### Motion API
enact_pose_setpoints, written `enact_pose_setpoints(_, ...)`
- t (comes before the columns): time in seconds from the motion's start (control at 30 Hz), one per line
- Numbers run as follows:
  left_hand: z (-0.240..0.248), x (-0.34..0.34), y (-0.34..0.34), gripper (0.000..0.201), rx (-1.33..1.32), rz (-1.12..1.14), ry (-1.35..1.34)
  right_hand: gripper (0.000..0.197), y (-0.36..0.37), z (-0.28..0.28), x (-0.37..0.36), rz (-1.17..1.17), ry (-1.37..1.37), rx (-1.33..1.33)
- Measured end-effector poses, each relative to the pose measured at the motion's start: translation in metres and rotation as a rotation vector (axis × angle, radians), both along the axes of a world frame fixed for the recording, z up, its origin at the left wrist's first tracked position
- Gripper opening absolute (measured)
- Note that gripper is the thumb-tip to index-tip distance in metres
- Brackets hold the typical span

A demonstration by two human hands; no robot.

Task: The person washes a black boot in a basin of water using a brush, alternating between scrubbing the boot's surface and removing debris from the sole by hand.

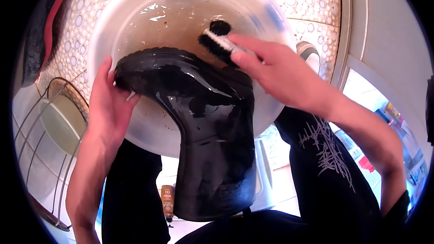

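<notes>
Grips boot (214,126) at toe (131,70) with left hand (108,106). Holds boot over basin (106,40) of brownish water (181,18), with sole (156,52) facing away and shaft (217,171) between legs (133,190). Grasps brush (218,40) in right hand (273,65), with bristles (220,27) near heel (239,81); cannot tell whether touching.

pale tiles (316,0) patterned with rounded pebble spots covered the floor (74,36), thin joints running between them. along the floor's right edge rose a plain, light panel (391,27) beside a beige frame (346,27); below the panel, whitish light (357,86) shone brightly.
</notes>
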State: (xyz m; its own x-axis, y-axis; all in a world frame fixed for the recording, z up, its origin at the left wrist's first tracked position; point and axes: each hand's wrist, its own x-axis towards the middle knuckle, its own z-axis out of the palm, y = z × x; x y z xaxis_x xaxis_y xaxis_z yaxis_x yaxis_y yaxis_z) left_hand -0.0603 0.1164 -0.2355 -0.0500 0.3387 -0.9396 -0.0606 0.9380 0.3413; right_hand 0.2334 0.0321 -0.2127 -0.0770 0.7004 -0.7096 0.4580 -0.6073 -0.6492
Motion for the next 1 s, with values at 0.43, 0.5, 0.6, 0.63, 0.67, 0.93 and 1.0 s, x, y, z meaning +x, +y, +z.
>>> enact_pose_setpoints(0.43, -0.018, 0.018, -0.009, 0.068, -0.16, -0.048, -0.116, 0.05, 0.035, -0.004, -0.007, 0.035, 0.265, -0.245)
enact_pose_setpoints(0.5, -0.017, 0.023, -0.011, 0.069, -0.215, -0.035, -0.231, 0.05, 0.03, 0.008, -0.007, 0.055, 0.244, -0.254)
enact_pose_setpoints(0.6, -0.02, 0.023, -0.01, 0.067, -0.251, -0.085, -0.373, 0.05, 0.022, 0.015, -0.005, 0.048, 0.247, -0.137)
enact_pose_setpoints(0.63, -0.021, 0.022, -0.01, 0.063, -0.228, -0.14, -0.4, 0.051, 0.023, 0.019, 0.001, 0.054, 0.233, -0.219)
enact_pose_setpoints(0.67, -0.023, 0.023, -0.009, 0.059, -0.207, -0.195, -0.435, 0.051, 0.024, 0.021, 0.005, 0.059, 0.212, -0.303)
enact_pose_setpoints(0.93, -0.011, 0.006, -0.015, 0.064, -0.003, -0.039, -0.319, 0.05, 0.017, 0.003, 0.002, -0.016, 0.025, -0.228)
enact_pose_setpoints(1.0, -0.013, -0.001, -0.012, 0.066, 0.015, -0.064, -0.38, 0.047, 0.021, 0.004, -0.003, -0.021, 0.085, -0.238)
